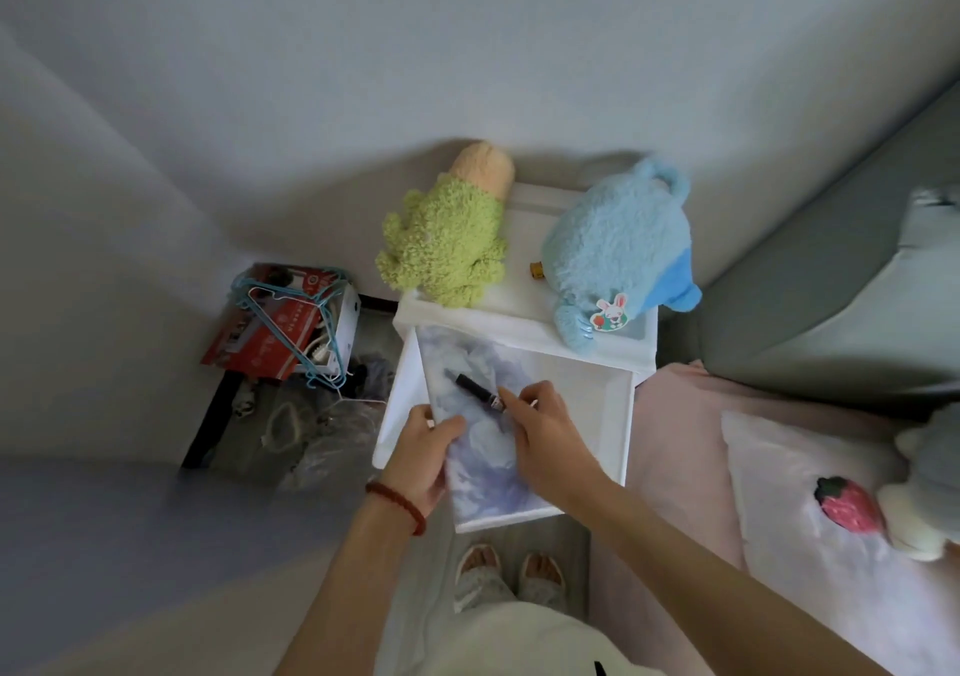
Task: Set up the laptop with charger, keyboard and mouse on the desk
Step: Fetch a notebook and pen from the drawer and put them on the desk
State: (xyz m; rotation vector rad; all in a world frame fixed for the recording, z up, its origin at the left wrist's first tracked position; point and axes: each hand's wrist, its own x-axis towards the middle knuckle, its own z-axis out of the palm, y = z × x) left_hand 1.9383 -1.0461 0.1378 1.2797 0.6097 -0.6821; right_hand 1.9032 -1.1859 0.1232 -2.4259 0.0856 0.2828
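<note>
A white drawer point(621, 415) stands pulled out of a white nightstand. Inside it lies a flat slab with a blue-and-purple cloud pattern point(485, 473); whether it is the laptop I cannot tell. My left hand point(426, 460) grips the slab's left edge, thumb on top. A small black stick-shaped object point(471, 387) with a metallic near end lies on the slab. My right hand point(545, 434) pinches that near end with its fingertips. No charger, keyboard or mouse shows.
A green plush point(447, 244) and a blue plush point(618, 254) sit on the nightstand top. At left, a red box with blue hangers point(283, 322) and plastic bags point(311, 431) lie on the floor. A pink bed with a strawberry pillow point(810, 509) is at right.
</note>
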